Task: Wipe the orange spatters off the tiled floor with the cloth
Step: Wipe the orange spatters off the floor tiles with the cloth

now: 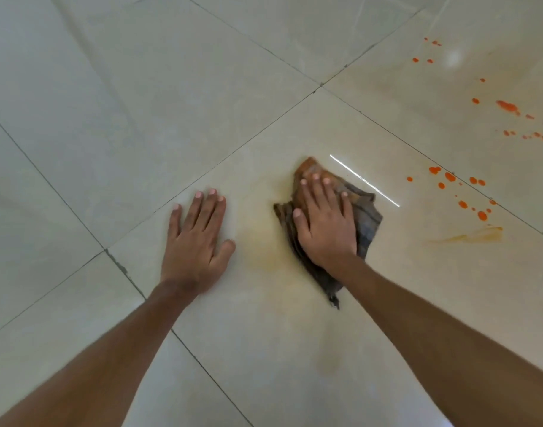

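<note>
Crumpled grey, orange-stained cloth (364,218) flat on glossy beige tiled floor (140,103), pinned under right hand (325,224), fingers spread, pressing, not gripping. Left of cloth: left hand (196,241) splayed, empty. Right of cloth: bright orange spatters (463,192), faint smear (470,235).

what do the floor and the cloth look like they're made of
Floor: pale glazed tile, likely ceramic or porcelain. It looks glossy, mirroring a bright streak of light, with thin dark grout lines between large squares.

Cloth: soft woven fabric, probably cotton, though that is a guess. It looks matte, crumpled and frayed at its edges under the right hand, grey-brown, with its far tip stained orange.
</note>
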